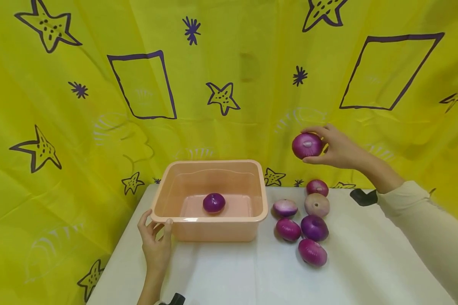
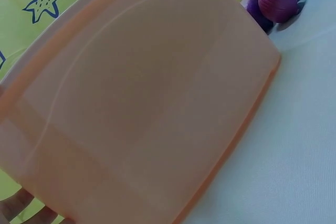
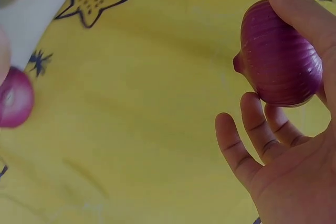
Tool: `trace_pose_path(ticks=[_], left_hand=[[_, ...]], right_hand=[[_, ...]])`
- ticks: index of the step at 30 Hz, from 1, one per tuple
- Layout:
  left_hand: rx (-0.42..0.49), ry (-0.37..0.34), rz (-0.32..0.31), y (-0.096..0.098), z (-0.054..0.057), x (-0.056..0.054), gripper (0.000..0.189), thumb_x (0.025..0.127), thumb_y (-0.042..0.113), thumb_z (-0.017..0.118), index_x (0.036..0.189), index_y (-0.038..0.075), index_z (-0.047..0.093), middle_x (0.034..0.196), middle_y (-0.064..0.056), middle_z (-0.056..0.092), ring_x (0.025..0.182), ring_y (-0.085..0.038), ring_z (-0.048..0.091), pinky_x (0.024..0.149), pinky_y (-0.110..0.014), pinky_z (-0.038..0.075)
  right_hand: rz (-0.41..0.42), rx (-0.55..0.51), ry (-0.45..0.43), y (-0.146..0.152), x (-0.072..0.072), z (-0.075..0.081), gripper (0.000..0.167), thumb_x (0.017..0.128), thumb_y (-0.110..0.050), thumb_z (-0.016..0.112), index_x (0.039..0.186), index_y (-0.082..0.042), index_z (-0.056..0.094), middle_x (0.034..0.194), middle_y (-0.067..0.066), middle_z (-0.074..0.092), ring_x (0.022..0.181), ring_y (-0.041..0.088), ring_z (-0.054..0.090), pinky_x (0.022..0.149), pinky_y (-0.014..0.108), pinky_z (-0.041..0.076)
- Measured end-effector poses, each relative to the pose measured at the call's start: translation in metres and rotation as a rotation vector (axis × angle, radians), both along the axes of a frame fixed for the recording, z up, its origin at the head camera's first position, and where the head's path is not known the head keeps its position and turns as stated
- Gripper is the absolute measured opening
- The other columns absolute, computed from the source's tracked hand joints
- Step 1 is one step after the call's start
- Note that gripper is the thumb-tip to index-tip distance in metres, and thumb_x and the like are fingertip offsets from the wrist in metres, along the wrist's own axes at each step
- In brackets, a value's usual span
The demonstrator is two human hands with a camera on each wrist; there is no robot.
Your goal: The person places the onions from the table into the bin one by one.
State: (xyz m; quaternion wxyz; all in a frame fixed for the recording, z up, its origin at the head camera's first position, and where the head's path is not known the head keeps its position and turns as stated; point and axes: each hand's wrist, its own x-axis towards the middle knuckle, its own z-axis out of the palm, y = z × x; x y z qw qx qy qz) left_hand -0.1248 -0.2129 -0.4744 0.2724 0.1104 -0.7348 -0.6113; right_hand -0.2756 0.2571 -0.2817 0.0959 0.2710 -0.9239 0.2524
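In the head view my right hand (image 1: pixel 337 148) holds a red onion (image 1: pixel 307 145) up in the air, well above the table. The right wrist view shows that onion (image 3: pixel 281 53) gripped between thumb and fingers, its pointed tip facing left, with other fingers spread below it. My left hand (image 1: pixel 156 245) grips the peach plastic basin (image 1: pixel 213 231) at its near left corner, thumb at the front rim. Close up in the left wrist view, the basin wall (image 2: pixel 142 98) hides most of that hand; only some fingers (image 2: pixel 18 203) show. One red onion (image 1: pixel 214 203) lies inside the basin.
Right of the basin, several red onions (image 1: pixel 314 228) lie grouped on the white table (image 1: pixel 221 271), one of them paler (image 1: pixel 316 205). A yellow cloth (image 1: pixel 252 140) with drawn stars and frames hangs behind the table and along its left side.
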Motion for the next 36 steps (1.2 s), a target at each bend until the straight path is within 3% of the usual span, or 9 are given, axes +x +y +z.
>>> trace_pose_path(ticks=[5, 10, 17, 21, 26, 31, 36], left_hand=[[-0.002, -0.018, 0.006, 0.0, 0.001, 0.001, 0.068, 0.101, 0.02, 0.066, 0.156, 0.022, 0.027, 0.14, -0.02, 0.055, 0.114, -0.014, 0.055, 0.084, -0.006, 0.047], [-0.006, -0.021, 0.011, 0.001, 0.001, 0.002, 0.068, 0.101, 0.019, 0.066, 0.156, 0.022, 0.027, 0.14, -0.02, 0.056, 0.113, -0.014, 0.055, 0.084, -0.006, 0.047], [-0.022, -0.018, 0.011, 0.001, 0.001, 0.001, 0.067, 0.101, 0.02, 0.065, 0.156, 0.021, 0.027, 0.141, -0.02, 0.054, 0.113, -0.015, 0.055, 0.084, -0.005, 0.047], [-0.024, -0.021, 0.009, 0.002, 0.001, 0.001, 0.068, 0.101, 0.02, 0.065, 0.156, 0.022, 0.026, 0.142, -0.02, 0.054, 0.113, -0.013, 0.055, 0.084, -0.005, 0.047], [-0.041, -0.028, 0.009, 0.001, 0.0, 0.0, 0.068, 0.101, 0.02, 0.065, 0.157, 0.022, 0.026, 0.144, -0.021, 0.052, 0.113, -0.012, 0.055, 0.084, -0.005, 0.046], [-0.05, -0.03, 0.022, 0.002, 0.001, 0.001, 0.067, 0.102, 0.022, 0.065, 0.156, 0.022, 0.026, 0.144, -0.019, 0.053, 0.114, -0.018, 0.055, 0.084, -0.004, 0.045], [-0.052, -0.016, 0.02, 0.003, 0.001, 0.0, 0.067, 0.101, 0.02, 0.065, 0.156, 0.02, 0.026, 0.145, -0.019, 0.052, 0.112, -0.015, 0.055, 0.084, -0.005, 0.046]], right_hand=[[0.057, -0.028, -0.008, -0.026, -0.008, 0.002, 0.071, 0.08, -0.021, 0.089, 0.142, -0.012, 0.056, 0.122, 0.017, 0.053, 0.105, 0.029, 0.05, 0.081, 0.049, 0.056], [0.115, -0.059, -0.026, -0.056, -0.015, 0.001, 0.072, 0.081, -0.023, 0.089, 0.143, -0.012, 0.055, 0.129, 0.019, 0.052, 0.107, 0.03, 0.052, 0.083, 0.052, 0.057], [0.185, -0.077, -0.031, -0.103, -0.023, -0.002, 0.073, 0.078, -0.026, 0.09, 0.141, -0.014, 0.056, 0.124, 0.016, 0.053, 0.104, 0.029, 0.051, 0.083, 0.048, 0.056], [0.215, -0.083, -0.06, -0.127, -0.027, -0.006, 0.075, 0.077, -0.026, 0.091, 0.142, -0.013, 0.055, 0.129, 0.019, 0.052, 0.111, 0.031, 0.05, 0.088, 0.05, 0.055], [0.229, -0.093, -0.098, -0.154, -0.029, -0.013, 0.076, 0.077, -0.027, 0.091, 0.143, -0.014, 0.056, 0.13, 0.017, 0.053, 0.116, 0.031, 0.05, 0.095, 0.051, 0.054], [0.25, -0.096, -0.144, -0.18, -0.033, -0.024, 0.075, 0.078, -0.03, 0.09, 0.143, -0.017, 0.055, 0.13, 0.014, 0.054, 0.118, 0.028, 0.05, 0.095, 0.047, 0.054], [0.264, -0.08, -0.163, -0.203, -0.038, -0.036, 0.073, 0.08, -0.034, 0.088, 0.143, -0.017, 0.055, 0.128, 0.012, 0.056, 0.117, 0.026, 0.051, 0.094, 0.042, 0.054]])
